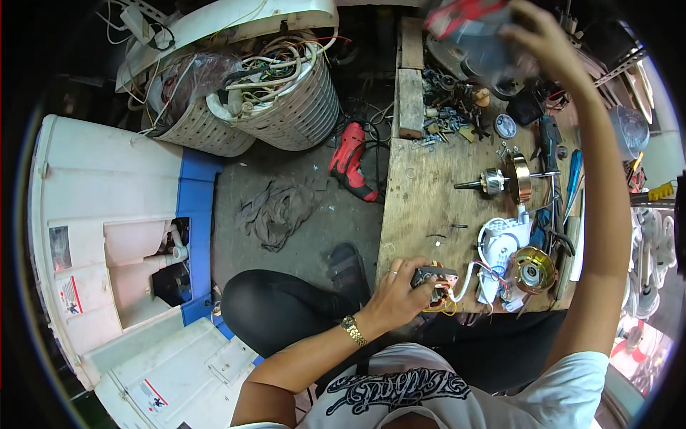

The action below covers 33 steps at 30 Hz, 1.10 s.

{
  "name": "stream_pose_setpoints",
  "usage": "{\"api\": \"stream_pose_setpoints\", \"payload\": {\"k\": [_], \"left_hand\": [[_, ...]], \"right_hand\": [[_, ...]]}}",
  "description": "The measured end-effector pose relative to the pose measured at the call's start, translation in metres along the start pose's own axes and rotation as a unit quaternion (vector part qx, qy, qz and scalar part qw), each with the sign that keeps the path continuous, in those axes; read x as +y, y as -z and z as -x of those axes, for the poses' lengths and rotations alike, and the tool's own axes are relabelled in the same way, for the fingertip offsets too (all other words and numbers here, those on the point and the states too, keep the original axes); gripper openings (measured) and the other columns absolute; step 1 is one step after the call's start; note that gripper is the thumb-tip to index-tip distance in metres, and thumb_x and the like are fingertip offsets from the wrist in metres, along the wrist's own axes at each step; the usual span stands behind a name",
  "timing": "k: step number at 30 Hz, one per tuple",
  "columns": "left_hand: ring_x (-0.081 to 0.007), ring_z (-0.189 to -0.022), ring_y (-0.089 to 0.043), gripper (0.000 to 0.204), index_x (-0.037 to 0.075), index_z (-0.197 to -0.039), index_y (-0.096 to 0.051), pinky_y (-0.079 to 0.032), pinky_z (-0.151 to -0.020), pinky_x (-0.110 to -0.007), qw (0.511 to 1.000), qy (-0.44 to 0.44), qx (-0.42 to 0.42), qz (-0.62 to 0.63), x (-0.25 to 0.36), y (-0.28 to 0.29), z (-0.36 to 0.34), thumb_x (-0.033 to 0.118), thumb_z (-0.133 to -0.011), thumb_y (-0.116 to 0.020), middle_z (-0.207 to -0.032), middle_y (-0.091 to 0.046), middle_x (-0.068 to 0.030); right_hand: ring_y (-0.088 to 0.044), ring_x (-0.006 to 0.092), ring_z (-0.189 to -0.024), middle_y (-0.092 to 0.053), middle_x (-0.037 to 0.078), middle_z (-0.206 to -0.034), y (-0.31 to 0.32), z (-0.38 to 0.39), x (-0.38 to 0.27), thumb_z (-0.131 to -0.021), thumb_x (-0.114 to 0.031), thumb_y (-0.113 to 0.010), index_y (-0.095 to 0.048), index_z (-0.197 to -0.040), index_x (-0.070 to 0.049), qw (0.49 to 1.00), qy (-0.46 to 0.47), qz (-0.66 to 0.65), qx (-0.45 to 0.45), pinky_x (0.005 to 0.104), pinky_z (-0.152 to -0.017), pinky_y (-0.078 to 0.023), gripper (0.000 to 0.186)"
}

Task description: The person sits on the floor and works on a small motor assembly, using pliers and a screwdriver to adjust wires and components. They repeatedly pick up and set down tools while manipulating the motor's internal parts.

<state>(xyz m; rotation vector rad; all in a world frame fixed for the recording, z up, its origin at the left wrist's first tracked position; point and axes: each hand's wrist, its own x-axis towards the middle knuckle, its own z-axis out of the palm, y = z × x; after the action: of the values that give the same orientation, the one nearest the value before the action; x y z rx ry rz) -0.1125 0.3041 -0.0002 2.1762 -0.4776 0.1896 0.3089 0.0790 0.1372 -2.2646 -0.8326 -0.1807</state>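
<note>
My left hand (404, 293) grips a motor stator (441, 286) with copper windings, a dark top and attached wires at the bench's near edge. My right hand (532, 39) reaches to the upper right, closed on a blurred red and grey object (471, 28). A motor rotor (491, 181) on a shaft with a brass-coloured housing (519, 177) lies mid-bench. Beside the stator are a white plastic fitting (499, 242) with wires and an open gold-coloured housing (529, 268).
The wooden bench (418, 207) holds small hardware (450, 121) and hand tools (547, 143). Left of it, on the floor, are a red power tool (348, 161) and a crumpled cloth (275, 211). Perforated drums with wires (279, 107) and a white-and-blue plastic casing (107, 179) stand further left.
</note>
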Motion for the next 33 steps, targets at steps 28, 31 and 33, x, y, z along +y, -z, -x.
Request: {"api": "stream_pose_setpoints", "payload": {"k": [28,31,33], "left_hand": [[-0.0333,-0.104,-0.058,0.035,0.0,-0.112,-0.062,-0.052,-0.084,-0.042,0.994,-0.096,0.025,-0.037,0.001,-0.004,0.005,0.01,-0.082,-0.076,-0.119,-0.059,-0.0133],[-0.0326,-0.103,-0.058,0.035,0.001,-0.112,-0.062,-0.052,-0.083,-0.042,0.991,-0.124,0.032,-0.043,0.0,-0.002,0.002,0.009,-0.081,-0.077,-0.119,-0.058,-0.0125],[-0.0322,-0.103,-0.058,0.035,0.001,-0.11,-0.062,-0.052,-0.083,-0.042,0.99,-0.127,0.035,-0.04,0.0,-0.002,0.003,0.009,-0.08,-0.077,-0.119,-0.058,-0.012]], "right_hand": [[-0.069,0.0391,-0.09,-0.07,0.015,-0.092,-0.143,0.133,-0.086,-0.077,-0.005,-0.073,-0.07,-0.089,-0.001,0.946,0.105,0.183,-0.247,0.0472,-0.077,-0.055,0.013],[-0.069,0.0397,-0.087,-0.07,0.017,-0.09,-0.143,0.129,-0.082,-0.081,-0.005,-0.069,-0.069,-0.087,0.001,0.939,0.135,0.197,-0.248,0.047,-0.076,-0.055,0.009],[-0.069,0.0397,-0.088,-0.07,0.017,-0.091,-0.147,0.13,-0.083,-0.079,-0.006,-0.071,-0.069,-0.087,0.002,0.932,0.141,0.229,-0.241,0.0472,-0.076,-0.055,0.011]]}}
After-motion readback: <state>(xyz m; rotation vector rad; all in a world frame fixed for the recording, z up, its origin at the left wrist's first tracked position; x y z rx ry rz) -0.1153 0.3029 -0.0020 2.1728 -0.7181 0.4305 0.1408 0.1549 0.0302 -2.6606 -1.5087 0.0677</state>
